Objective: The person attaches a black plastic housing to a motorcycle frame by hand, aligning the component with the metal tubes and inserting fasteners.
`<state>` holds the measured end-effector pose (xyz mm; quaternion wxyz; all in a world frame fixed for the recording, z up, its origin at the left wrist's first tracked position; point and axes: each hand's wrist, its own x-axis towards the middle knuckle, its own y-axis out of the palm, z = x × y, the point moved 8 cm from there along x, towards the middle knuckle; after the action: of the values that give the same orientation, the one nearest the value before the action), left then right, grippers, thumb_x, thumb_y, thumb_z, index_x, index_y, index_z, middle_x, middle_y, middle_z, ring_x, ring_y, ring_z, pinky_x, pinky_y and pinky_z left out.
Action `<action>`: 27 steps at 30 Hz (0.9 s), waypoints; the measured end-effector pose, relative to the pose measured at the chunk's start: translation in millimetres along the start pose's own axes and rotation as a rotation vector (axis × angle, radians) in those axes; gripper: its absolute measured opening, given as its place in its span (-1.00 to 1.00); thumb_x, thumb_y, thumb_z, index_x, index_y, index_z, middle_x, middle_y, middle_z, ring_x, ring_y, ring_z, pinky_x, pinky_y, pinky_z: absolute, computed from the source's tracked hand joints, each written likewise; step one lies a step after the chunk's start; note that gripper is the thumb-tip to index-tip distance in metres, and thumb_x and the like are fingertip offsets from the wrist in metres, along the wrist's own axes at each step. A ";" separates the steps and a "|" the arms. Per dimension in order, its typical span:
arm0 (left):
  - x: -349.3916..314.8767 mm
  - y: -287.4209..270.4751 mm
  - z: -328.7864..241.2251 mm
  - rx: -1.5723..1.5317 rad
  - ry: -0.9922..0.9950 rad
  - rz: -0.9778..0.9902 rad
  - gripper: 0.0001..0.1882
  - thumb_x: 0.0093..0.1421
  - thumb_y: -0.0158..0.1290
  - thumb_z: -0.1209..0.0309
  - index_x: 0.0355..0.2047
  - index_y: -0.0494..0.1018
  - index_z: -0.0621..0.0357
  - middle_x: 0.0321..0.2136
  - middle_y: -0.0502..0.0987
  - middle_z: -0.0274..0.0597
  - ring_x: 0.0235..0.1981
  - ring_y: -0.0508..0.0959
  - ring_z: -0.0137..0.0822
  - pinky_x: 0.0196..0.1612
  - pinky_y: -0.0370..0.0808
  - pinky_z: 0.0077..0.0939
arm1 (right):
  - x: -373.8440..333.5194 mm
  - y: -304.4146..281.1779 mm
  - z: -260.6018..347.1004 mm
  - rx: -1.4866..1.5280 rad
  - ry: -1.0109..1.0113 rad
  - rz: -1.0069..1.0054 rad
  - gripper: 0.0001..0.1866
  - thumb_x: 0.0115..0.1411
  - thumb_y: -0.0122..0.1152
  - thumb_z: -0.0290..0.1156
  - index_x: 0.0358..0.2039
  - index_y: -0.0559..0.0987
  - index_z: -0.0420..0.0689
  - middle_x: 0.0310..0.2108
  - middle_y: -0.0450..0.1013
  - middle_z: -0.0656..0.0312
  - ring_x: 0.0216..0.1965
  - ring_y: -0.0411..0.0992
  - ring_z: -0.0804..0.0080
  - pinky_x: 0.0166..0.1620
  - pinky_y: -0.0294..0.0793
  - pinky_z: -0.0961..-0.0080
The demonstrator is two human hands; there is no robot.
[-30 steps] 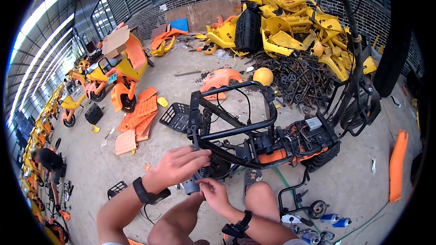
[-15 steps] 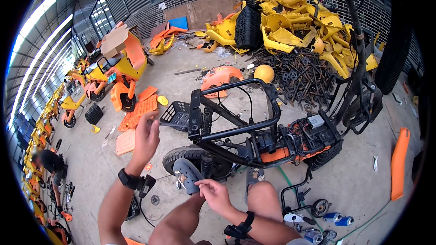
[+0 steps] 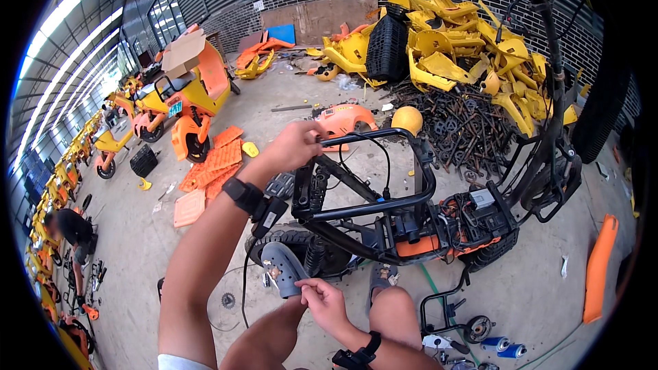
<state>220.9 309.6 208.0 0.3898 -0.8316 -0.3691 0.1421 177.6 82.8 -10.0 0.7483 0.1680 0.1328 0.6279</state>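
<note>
A stripped scooter's black tubular frame (image 3: 373,207) stands before me, its rear wheel (image 3: 288,238) near my feet. My left hand (image 3: 299,145) reaches over the far left corner of the frame, its fingers curled at the bar. Lower down, my right hand (image 3: 327,307) is held in a pinch beside the heel of my grey clog (image 3: 281,268); whatever lies between those fingertips is too small to make out. Exposed wiring (image 3: 458,214) and a silver-topped box (image 3: 482,198) sit in the frame's middle. An orange panel (image 3: 418,245) shows beneath.
Beyond the frame lie a heap of yellow panels (image 3: 439,41), a pile of dark metal parts (image 3: 456,123) and a yellow ball-shaped piece (image 3: 407,120). Orange mats (image 3: 212,164) and parked scooters (image 3: 199,89) are at left. Blue cans (image 3: 504,347) lie lower right. A person (image 3: 75,233) crouches far left.
My left hand has moved right and away from me, from free air to the frame's corner. My right hand keeps its pinch by the clog. The view has shifted slightly.
</note>
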 end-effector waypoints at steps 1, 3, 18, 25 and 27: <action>0.3 4.3 -13.5 0.032 0.098 -0.010 -0.59 0.12 0.09 0.57 0.01 0.38 0.18 -0.52 0.50 -0.23 -0.51 0.44 -0.48 -0.40 0.42 -0.49 | -0.3 0.5 0.2 -0.009 0.004 -0.001 -0.81 0.28 0.03 -0.51 -0.19 0.59 -0.25 -0.54 0.45 0.37 -0.49 0.36 0.74 -0.40 0.34 0.74; -3.2 17.6 -41.8 0.044 0.225 0.008 -0.55 0.10 0.09 0.58 0.05 0.37 0.18 -0.50 0.53 -0.18 -0.46 0.49 -0.42 -0.28 0.45 -0.42 | -0.9 0.7 -1.1 -0.021 0.008 -0.009 -0.82 0.27 0.04 -0.51 -0.20 0.59 -0.26 -0.54 0.45 0.37 -0.49 0.36 0.74 -0.40 0.34 0.74; -168.2 65.4 -101.0 0.317 0.887 -0.202 -0.72 -0.02 0.26 0.51 -0.27 0.49 0.19 -0.34 0.58 -0.19 -0.48 0.51 -0.25 -0.48 0.45 -0.44 | -1.8 0.7 -1.7 -0.031 -0.018 -0.008 -0.82 0.29 0.01 -0.55 -0.22 0.59 -0.26 -0.50 0.44 0.38 -0.46 0.35 0.75 -0.36 0.34 0.75; -230.2 17.5 -51.0 0.334 0.780 -0.572 -0.68 0.01 0.12 0.72 -0.19 0.48 0.28 -0.18 0.59 0.00 -0.40 0.61 -0.21 -0.43 0.54 -0.48 | -2.7 -0.1 1.4 -0.009 -0.002 0.001 -0.82 0.29 0.01 -0.53 -0.20 0.58 -0.26 -0.51 0.44 0.38 -0.46 0.35 0.74 -0.37 0.34 0.73; -231.6 2.1 -32.9 0.266 0.619 -0.657 -0.68 0.08 0.07 0.75 -0.13 0.45 0.28 -0.19 0.60 0.06 -0.40 0.63 -0.22 -0.37 0.53 -0.54 | -2.9 -0.1 1.0 -0.009 0.006 0.004 -0.82 0.29 0.02 -0.52 -0.19 0.58 -0.25 -0.52 0.44 0.38 -0.47 0.36 0.74 -0.37 0.34 0.73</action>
<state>80.0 123.0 216.1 0.6091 -0.6167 -0.4579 -0.1973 177.6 79.8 -9.2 0.7472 0.1631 0.1317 0.6306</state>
